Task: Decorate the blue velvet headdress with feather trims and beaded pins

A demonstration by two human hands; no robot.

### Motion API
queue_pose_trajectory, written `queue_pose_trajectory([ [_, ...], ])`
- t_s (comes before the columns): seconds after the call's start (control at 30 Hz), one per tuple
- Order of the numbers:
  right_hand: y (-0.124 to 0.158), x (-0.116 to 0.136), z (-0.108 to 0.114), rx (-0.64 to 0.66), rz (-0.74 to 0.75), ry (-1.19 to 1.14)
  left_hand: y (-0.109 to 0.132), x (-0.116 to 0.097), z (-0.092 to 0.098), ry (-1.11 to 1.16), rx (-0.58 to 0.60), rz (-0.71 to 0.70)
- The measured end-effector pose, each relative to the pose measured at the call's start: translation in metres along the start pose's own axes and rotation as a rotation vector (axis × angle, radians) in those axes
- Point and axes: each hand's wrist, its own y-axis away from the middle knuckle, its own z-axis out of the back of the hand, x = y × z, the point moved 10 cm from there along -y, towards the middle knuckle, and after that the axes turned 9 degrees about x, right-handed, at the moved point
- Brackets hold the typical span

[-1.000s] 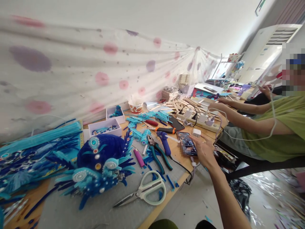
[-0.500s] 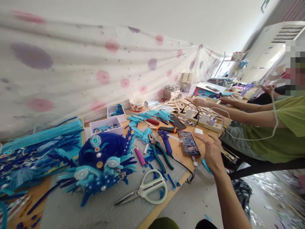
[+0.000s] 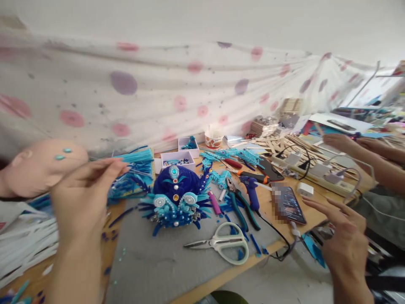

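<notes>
My left hand (image 3: 84, 198) is raised over the left of the table, thumb and fingers pinched on a thin silvery strip (image 3: 141, 172) whose kind I cannot make out. My right hand (image 3: 346, 236) hovers at the table's right edge, fingers apart and holding nothing, near a phone (image 3: 289, 202) with a lit screen and a white plug adapter (image 3: 305, 189). Between the hands sits a dark blue velvet headpiece (image 3: 177, 185) trimmed with pearls, gems and light blue fuzzy stems. White-handled scissors (image 3: 229, 243) lie in front of it on a grey mat (image 3: 142, 261).
Pliers (image 3: 240, 207), a blue glue gun (image 3: 251, 192) and a purple lighter (image 3: 214, 202) lie right of the headpiece. White boxes (image 3: 177, 162) of beads stand behind. A mannequin head (image 3: 41, 169) lies at left. A co-worker's arms (image 3: 357, 152) reach in at right.
The view has swung left. My left hand has come into view, pinching the thin strip. My right hand stays near the phone with fingers spread.
</notes>
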Motion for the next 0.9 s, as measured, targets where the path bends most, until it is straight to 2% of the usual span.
queue_pose_trajectory([
  [0.07,0.001,0.004,0.002,0.002,0.002,-0.057,-0.010,0.006,-0.008,0.056,0.028,0.045],
  [0.2,0.003,0.010,0.002,0.006,0.057,-0.030,-0.015,0.035,-0.044,0.035,0.291,0.177],
  [0.3,0.005,0.016,0.000,0.009,0.126,-0.027,-0.013,0.048,-0.061,0.013,0.403,0.210],
  [0.43,0.007,0.020,-0.003,0.046,0.136,-0.060,-0.014,0.045,-0.071,0.025,0.483,0.228],
  [0.6,0.009,0.023,-0.004,0.083,0.100,-0.125,-0.016,0.033,-0.075,-0.038,0.525,0.209],
  [0.77,0.011,0.022,-0.008,0.125,0.111,-0.129,-0.006,0.043,-0.094,-0.080,0.693,0.201],
  [0.9,0.013,0.019,-0.009,0.150,0.115,-0.125,-0.005,0.049,-0.093,-0.072,0.680,0.210],
])
